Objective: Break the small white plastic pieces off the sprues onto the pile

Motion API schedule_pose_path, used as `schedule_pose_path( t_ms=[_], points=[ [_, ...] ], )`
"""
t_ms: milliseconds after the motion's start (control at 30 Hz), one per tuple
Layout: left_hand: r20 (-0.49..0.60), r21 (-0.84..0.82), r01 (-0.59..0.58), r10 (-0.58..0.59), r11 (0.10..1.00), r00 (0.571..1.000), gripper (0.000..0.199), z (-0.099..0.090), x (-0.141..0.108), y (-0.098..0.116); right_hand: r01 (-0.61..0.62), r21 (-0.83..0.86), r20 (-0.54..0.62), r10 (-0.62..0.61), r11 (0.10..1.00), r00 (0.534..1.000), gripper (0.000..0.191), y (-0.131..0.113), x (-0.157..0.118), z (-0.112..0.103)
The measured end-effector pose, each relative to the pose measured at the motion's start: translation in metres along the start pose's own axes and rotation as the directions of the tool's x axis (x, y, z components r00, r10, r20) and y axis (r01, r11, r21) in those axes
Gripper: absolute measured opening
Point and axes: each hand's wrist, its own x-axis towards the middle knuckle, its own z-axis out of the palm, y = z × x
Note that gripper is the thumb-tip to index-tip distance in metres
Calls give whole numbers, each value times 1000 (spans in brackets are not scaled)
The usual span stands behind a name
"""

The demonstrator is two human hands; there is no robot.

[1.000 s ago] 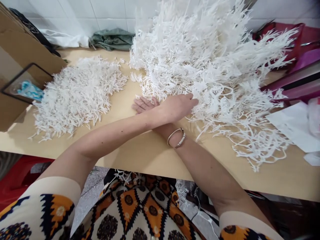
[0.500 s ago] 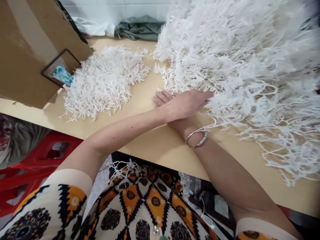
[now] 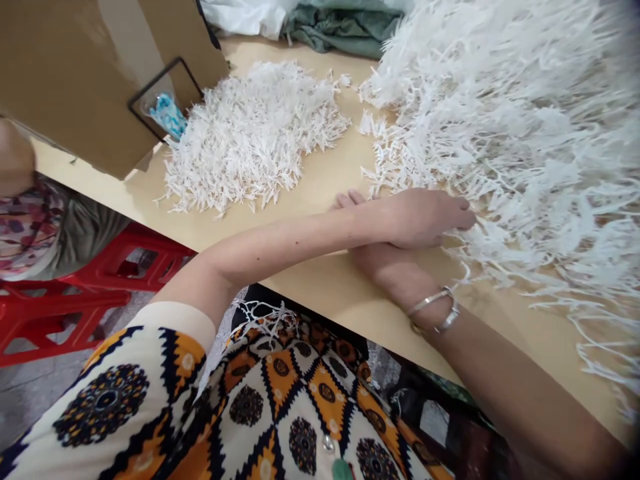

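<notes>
- The left hand [image 3: 420,217] is lying flat, fingers open, on the big branch heap [image 3: 510,133]; the right hand [image 3: 373,257] underneath is mostly hidden, so I cannot tell its fingers.
- Tangled branches are risking dragging off the desk [image 3: 320,280] edge.

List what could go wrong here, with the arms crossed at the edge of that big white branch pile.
1. The left hand lies over the right hand, so either could snag when pulled back.
2. The big pile of white branches is tangled; tugging one piece may drag many.
3. Loose strands reach the table edge near the bracelet and could catch on it or slip off.
</notes>
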Motion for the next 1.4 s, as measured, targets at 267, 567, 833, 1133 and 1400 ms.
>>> schedule_pose_path(
  t_ms=[267, 567, 833, 1133, 1400],
  points=[
    [143, -66, -250, 257, 966, 956, 39, -12, 6, -29, 447, 241, 479, -506, 861, 717, 17, -102, -84, -16],
    [140, -118, -256, 271, 960, 952, 44, -6, 12, -30, 528, 495, 175, -674, 690, 718, 27, -112, 1, -35],
    [85, -286, -202, 234, 937, 968, 46, -7, 11, -50, 189, 341, 185, -263, 921, 947, 31, -36, -47, -112],
    [-153, -246, -114, 78, 962, 985, 18, 28, 21, -37, -425, -259, -164, 394, 867, 904, 32, 68, -67, -139],
    [-387, -857, -96, -511, 506, 767, 13, 9, 20, -82, -380, 349, -707, 507, 857, 493, 35, 112, -50, -66]
  ],
)
